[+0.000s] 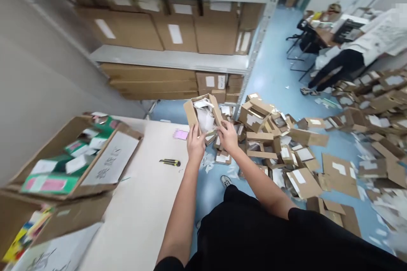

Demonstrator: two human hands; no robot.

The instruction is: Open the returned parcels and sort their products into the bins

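An open cardboard box (pixel 218 112) is held out in front of me, past the right edge of the white table. White paper and clear plastic wrapping (pixel 205 118) fill its inside. My left hand (pixel 195 144) is closed on the box's near left corner. On the near right side, my right hand (pixel 228 136) grips the box with thumb and fingers. A small pink-purple packet (pixel 181 134) lies on the table just left of the box. Closer to me on the tabletop rests a yellow-and-black utility knife (pixel 170 162).
On the white table (pixel 140 203) stands a carton (pixel 110 159) of green boxes, with another carton (pixel 68 216) nearer. Metal shelving (pixel 171 60) loaded with cartons rises ahead. Opened boxes (pixel 259 144) and paper scraps litter the blue floor at right. Another person (pixel 337 65) stands by a far desk.
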